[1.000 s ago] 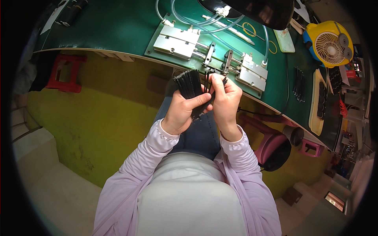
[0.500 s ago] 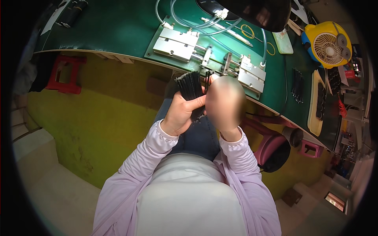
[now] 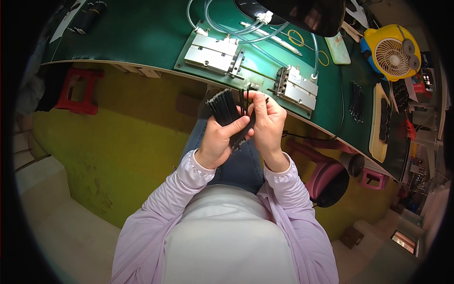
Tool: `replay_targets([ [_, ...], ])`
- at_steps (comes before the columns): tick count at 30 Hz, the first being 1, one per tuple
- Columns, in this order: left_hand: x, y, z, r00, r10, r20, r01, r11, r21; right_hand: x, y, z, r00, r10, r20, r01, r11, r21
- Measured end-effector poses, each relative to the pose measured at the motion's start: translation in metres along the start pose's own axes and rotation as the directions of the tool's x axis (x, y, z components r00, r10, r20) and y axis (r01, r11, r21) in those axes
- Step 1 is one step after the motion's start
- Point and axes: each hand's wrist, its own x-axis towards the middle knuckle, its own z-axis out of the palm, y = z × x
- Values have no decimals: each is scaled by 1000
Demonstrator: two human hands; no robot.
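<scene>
My left hand (image 3: 215,142) is wrapped round a thick bundle of thin black wires (image 3: 222,106), fanned out at the top, with pale tips. Its thumb lies across the bundle. Close beside it, my right hand (image 3: 269,128) has its thumb and forefinger pinched on a black wire, whose dark end shows past the fingertips. A few strands stand apart from the bundle between the two hands. Just beyond the hands, at the bench edge, is a fixture with a left silver cylinder block (image 3: 210,53) and a right silver cylinder block (image 3: 301,90), their jaws apart.
Clear air hoses (image 3: 227,31) loop over the green bench (image 3: 137,35). A dark lamp head (image 3: 307,16) overhangs it. To the right are a yellow fan (image 3: 395,52), more black wires (image 3: 357,102) and a cream tray (image 3: 378,128). A pink stool (image 3: 321,173) stands under the bench.
The fixture's jaws have drawn back from each other, their rods pulled in. My right hand, smeared by motion before, has turned and now pinches clearly beside the bundle. The left hand keeps its hold.
</scene>
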Motion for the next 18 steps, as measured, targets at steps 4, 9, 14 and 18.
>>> replay_targets([
  [4,0,-3,-2,997,69,20,-69,997,28,-1,3,2,1000,2,-9,-2,1000,8],
  [9,2,-6,-2,994,109,-6,-109,994,16,0,5,1,1000,8,-28,-8,1000,7],
  [14,6,-4,-3,996,85,-9,-84,996,19,4,1,3,994,81,-68,-83,996,-14],
  [18,8,-4,-3,997,70,-11,-70,997,22,7,3,3,993,75,-96,-76,997,-7],
])
